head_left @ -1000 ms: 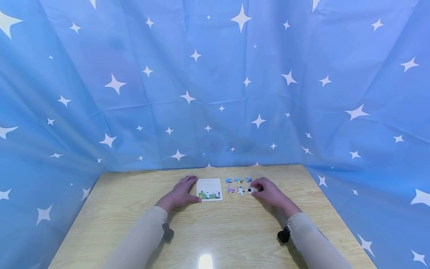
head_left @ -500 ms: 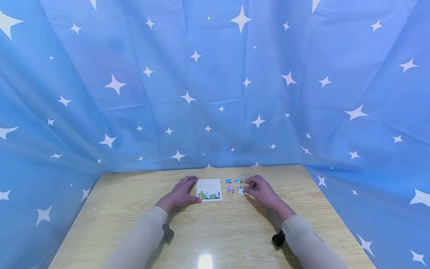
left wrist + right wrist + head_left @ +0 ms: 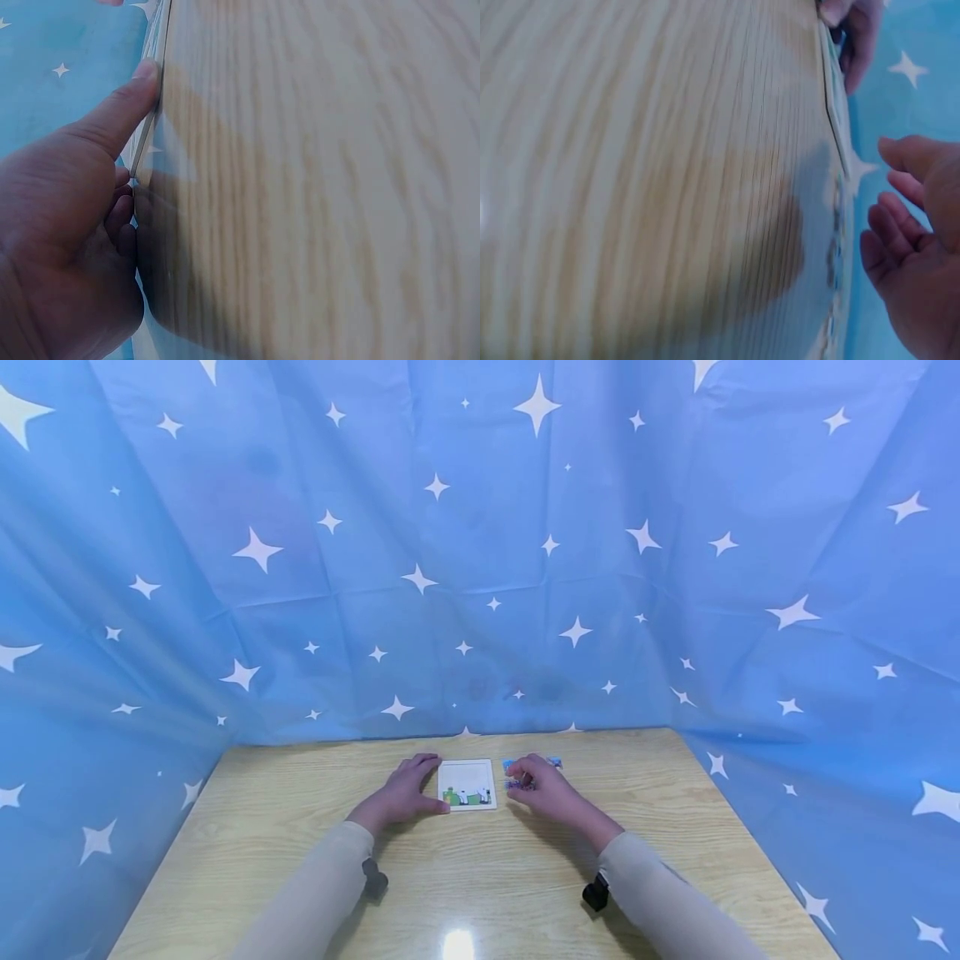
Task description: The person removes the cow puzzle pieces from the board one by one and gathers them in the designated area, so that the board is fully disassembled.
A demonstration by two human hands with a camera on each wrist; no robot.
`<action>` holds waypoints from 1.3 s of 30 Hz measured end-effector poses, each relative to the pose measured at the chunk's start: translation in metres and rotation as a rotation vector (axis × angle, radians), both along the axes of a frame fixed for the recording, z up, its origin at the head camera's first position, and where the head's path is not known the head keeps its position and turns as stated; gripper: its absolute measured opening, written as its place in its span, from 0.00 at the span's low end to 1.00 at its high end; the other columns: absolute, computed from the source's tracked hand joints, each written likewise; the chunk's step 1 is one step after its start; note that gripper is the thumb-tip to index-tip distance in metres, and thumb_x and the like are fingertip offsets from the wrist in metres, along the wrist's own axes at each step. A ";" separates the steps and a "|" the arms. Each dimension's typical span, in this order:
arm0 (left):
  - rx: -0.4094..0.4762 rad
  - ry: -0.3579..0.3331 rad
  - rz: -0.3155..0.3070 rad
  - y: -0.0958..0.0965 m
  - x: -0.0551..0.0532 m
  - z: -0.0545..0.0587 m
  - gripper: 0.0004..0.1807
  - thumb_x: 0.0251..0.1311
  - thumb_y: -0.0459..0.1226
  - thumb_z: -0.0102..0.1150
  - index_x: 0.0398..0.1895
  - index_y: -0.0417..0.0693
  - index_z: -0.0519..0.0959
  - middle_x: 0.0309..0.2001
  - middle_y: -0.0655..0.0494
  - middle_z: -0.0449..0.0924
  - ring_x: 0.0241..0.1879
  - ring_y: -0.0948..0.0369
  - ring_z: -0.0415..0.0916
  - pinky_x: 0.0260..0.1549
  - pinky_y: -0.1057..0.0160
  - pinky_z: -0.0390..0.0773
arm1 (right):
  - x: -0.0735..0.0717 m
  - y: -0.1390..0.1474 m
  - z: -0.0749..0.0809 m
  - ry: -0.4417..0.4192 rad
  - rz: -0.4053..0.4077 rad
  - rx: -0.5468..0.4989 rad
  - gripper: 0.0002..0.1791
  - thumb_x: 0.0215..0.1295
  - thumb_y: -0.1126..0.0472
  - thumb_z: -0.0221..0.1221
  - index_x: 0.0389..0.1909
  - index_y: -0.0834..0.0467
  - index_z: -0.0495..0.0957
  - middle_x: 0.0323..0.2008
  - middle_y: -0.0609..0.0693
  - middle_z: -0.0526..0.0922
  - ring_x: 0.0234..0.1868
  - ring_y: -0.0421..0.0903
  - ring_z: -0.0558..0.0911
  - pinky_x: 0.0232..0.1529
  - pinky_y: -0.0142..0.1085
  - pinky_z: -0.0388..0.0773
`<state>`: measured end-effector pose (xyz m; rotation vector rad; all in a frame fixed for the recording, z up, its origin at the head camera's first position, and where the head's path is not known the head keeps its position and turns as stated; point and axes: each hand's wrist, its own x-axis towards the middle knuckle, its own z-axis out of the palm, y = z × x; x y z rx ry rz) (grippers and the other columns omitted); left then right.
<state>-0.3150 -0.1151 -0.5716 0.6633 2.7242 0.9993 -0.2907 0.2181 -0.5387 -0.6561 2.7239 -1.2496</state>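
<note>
White tray [image 3: 467, 772]: picture along the lower part, upper part bare, puzzle pieces [image 3: 555, 762] lying outside.
Head view: left hand [image 3: 405, 787] spreads along the tray's left side; right hand [image 3: 551, 791], thumb and fingers apart, covers most pieces right of the tray, hiding their number. Left wrist: thumb touches the tray edge, fingertips partly hidden. Right wrist: fingers loosely bent, apparently holding nothing; pieces blur edge-on.

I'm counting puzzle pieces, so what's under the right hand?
Colorful pieces show in part around the right hand; whatever lies directly beneath it is covered, so the full count can't be told.
</note>
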 end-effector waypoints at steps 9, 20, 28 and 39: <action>-0.021 -0.010 0.001 0.000 0.001 0.004 0.56 0.62 0.56 0.81 0.86 0.41 0.65 0.85 0.44 0.59 0.84 0.39 0.53 0.81 0.34 0.58 | 0.000 -0.035 0.007 -0.029 0.122 0.063 0.17 0.75 0.64 0.71 0.59 0.63 0.83 0.49 0.55 0.79 0.47 0.46 0.80 0.51 0.43 0.83; -0.007 -0.007 -0.003 0.003 0.002 0.006 0.55 0.62 0.55 0.81 0.85 0.40 0.65 0.84 0.43 0.61 0.83 0.39 0.55 0.80 0.35 0.60 | -0.001 -0.063 0.008 -0.003 0.184 0.119 0.16 0.75 0.63 0.71 0.59 0.62 0.84 0.48 0.54 0.80 0.47 0.50 0.82 0.48 0.43 0.82; -0.018 -0.012 0.006 0.002 0.002 0.005 0.55 0.63 0.54 0.81 0.86 0.42 0.65 0.85 0.47 0.60 0.84 0.42 0.54 0.81 0.37 0.60 | -0.006 -0.076 0.005 -0.003 0.185 0.155 0.15 0.74 0.61 0.73 0.57 0.58 0.85 0.49 0.51 0.81 0.48 0.48 0.83 0.49 0.39 0.84; -0.015 0.024 -0.027 0.000 0.000 0.004 0.55 0.63 0.54 0.81 0.85 0.39 0.65 0.84 0.42 0.61 0.83 0.37 0.55 0.79 0.33 0.61 | -0.010 -0.089 0.005 -0.023 0.210 0.239 0.17 0.75 0.60 0.72 0.61 0.56 0.85 0.50 0.48 0.79 0.46 0.40 0.80 0.52 0.38 0.83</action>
